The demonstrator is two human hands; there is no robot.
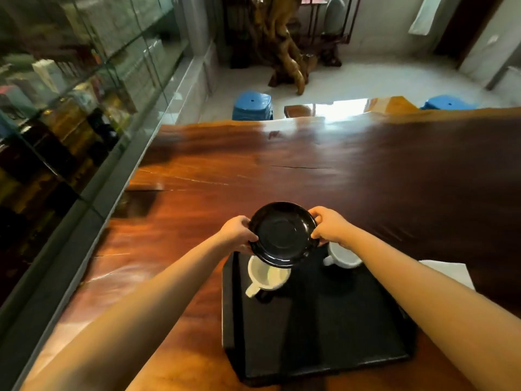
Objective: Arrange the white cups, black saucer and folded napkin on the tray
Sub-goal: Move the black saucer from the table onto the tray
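Note:
A glossy black saucer (282, 234) is held in the air above the far end of the black tray (315, 342), tilted toward me. My left hand (236, 232) grips its left rim and my right hand (328, 225) grips its right rim. One white cup (267, 275) stands on the tray's far left part, partly under the saucer, handle pointing near-left. A second white cup (342, 256) stands at the tray's far right, partly hidden by my right forearm. The folded white napkin (451, 273) lies on the table to the right of the tray.
The tray rests on a long polished wooden table (310, 170). A glass display cabinet (70, 108) runs along the left side. Two blue stools (252, 105) (445, 103) and a carved wooden root piece (287, 46) stand beyond the table's far edge.

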